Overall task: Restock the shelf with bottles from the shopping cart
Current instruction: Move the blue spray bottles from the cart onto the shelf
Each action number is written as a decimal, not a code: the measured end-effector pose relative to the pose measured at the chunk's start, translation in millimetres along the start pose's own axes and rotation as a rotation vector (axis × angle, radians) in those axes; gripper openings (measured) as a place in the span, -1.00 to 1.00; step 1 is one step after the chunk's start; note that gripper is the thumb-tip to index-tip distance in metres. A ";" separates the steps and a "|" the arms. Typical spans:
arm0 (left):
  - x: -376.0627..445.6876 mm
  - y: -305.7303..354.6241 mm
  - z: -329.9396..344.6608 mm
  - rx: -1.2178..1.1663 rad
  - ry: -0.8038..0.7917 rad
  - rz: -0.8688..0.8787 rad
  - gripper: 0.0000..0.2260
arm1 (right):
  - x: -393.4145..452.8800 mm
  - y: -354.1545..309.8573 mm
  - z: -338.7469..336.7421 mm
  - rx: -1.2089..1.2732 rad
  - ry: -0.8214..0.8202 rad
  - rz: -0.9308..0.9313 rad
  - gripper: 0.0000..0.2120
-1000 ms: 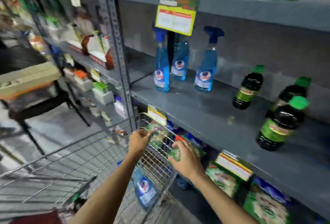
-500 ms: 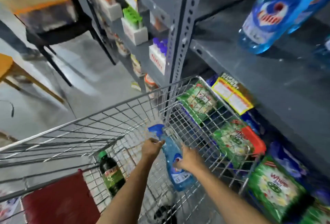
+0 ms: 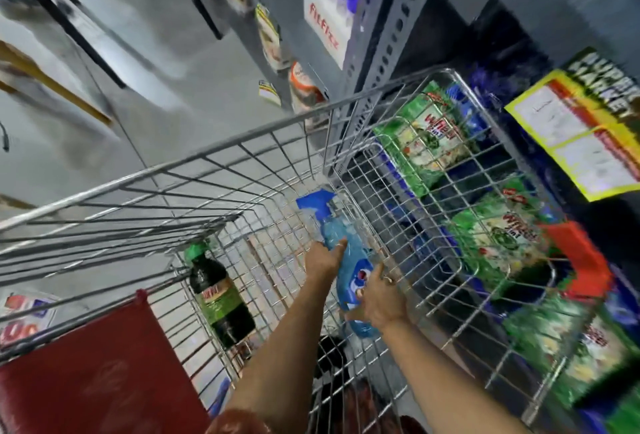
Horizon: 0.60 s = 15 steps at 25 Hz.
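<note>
Head view: we're looking down into the wire shopping cart (image 3: 277, 142) with both hands inside it. Our left hand (image 3: 323, 260) wraps the neck of the blue spray bottle (image 3: 349, 271), just below its blue trigger head; our right hand (image 3: 379, 302) clasps the lower body over the label. Bottle lies tilted, nozzle pointing away from us, near the cart's right wall. Also in the cart: a dark bottle with green cap (image 3: 218, 291) leaning against the left wall, well apart from the spray bottle. Red panel (image 3: 93, 371) sits at the cart's near left. Through the right mesh we see green detergent packs (image 3: 426, 135) on the lower shelf, with a yellow price tag (image 3: 581, 135) on the shelf edge above them
</note>
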<state>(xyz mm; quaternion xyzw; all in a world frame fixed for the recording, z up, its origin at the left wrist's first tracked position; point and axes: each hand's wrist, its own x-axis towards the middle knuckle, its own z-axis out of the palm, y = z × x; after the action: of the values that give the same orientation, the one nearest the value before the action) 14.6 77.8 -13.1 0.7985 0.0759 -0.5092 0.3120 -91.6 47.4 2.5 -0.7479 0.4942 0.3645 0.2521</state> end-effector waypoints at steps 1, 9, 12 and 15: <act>-1.4 0.9 0.3 0.008 0.018 -0.004 -0.54 | -1.5 0.8 -1.5 0.003 -0.016 -0.009 -0.10; -50.4 18.3 -21.9 -0.157 0.063 0.104 -0.62 | -22.1 11.2 -52.2 0.060 -0.187 -0.084 -0.37; -81.6 33.1 -30.6 -0.197 0.171 0.129 -0.64 | -53.7 16.3 -81.1 0.040 -0.081 -0.170 -0.32; -159.7 66.5 -40.4 -0.196 0.245 0.261 -0.56 | -105.7 30.3 -118.2 0.124 0.033 -0.279 -0.48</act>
<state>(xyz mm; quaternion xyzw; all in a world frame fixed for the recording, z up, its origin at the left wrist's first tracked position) -0.3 79.6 163.9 0.8234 0.0586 -0.3536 0.4400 -110.5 7.3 157.7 -0.7982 0.4111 0.2825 0.3376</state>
